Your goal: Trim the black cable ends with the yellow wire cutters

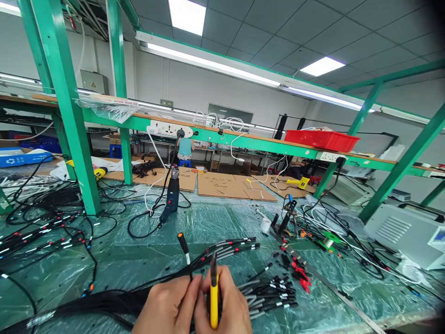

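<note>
My left hand (168, 304) is at the bottom centre, its fingers pinched on a thin black cable (190, 272) whose black end with an orange tip (182, 242) points up. Right beside it, my right hand (224, 306) is wrapped round a yellow-handled tool (214, 304) with a dark metal tip pointing up. The fingertips of both hands meet. Bundled black cables (100, 304) run under my hands from the left. Grey and black cable ends with white labels (271, 294) fan out to the right, and others with red marks (229, 248) lie behind my hands.
A dark heat gun (171, 197) stands behind. Tangled cables (45, 227) cover the left side. To the right are a small fixture (288, 218), a green spool (329, 240), a long metal strip (342, 297) and a grey machine (405, 234). A green post (74, 125) rises at left.
</note>
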`<state>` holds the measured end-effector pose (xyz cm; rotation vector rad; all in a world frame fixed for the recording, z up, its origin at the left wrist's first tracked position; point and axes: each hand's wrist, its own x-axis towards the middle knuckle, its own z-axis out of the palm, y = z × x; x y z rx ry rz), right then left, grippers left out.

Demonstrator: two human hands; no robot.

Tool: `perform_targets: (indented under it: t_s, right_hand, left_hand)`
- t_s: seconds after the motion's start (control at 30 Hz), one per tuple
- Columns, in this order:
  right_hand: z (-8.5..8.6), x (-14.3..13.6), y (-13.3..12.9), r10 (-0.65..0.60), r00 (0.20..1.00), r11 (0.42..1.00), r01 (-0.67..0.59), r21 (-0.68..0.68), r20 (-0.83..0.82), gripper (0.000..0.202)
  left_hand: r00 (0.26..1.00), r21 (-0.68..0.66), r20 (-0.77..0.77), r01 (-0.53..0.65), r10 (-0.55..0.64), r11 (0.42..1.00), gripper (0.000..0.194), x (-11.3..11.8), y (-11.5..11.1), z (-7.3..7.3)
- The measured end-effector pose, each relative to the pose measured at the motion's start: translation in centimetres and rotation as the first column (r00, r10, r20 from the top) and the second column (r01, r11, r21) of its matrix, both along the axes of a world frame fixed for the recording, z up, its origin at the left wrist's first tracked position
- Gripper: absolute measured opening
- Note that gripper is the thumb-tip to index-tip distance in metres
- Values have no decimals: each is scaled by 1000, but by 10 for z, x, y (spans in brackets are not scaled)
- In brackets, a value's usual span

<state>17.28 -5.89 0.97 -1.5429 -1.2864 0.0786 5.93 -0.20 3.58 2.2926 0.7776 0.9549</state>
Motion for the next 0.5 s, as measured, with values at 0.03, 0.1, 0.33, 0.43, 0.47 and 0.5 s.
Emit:
perform_targets:
  t_s: [0.03, 0.1, 0.33, 0.43, 0.47, 0.5]
  right_hand:
    - [-1, 2, 1, 20, 999, 1000, -20, -22, -37, 12]
    - [0, 2, 2, 14, 982, 1000, -15, -6, -188, 14]
    - [-6, 2, 9, 92, 796, 996, -60, 73, -598, 25]
    - [-9, 7, 7, 126, 751, 992, -88, 91, -648, 30]
    - [-8, 8, 6, 144, 734, 990, -109, 94, -664, 30]
    - [-5, 8, 4, 165, 711, 986, -139, 94, -683, 31]
  left_hand:
    - [1000, 6, 3, 10, -10, 1000, 40, 0, 0, -1]
    - [999, 32, 10, 33, -34, 999, 36, 0, 0, -3]
    - [990, -5, 77, 121, -120, 993, 34, -6, -6, 9]
    - [983, -124, 123, 153, -138, 980, 36, -8, -5, 14]
    - [978, -171, 139, 179, -156, 969, 37, -9, -4, 14]
    - [973, -222, 155, 202, -170, 954, 38, -9, -3, 14]
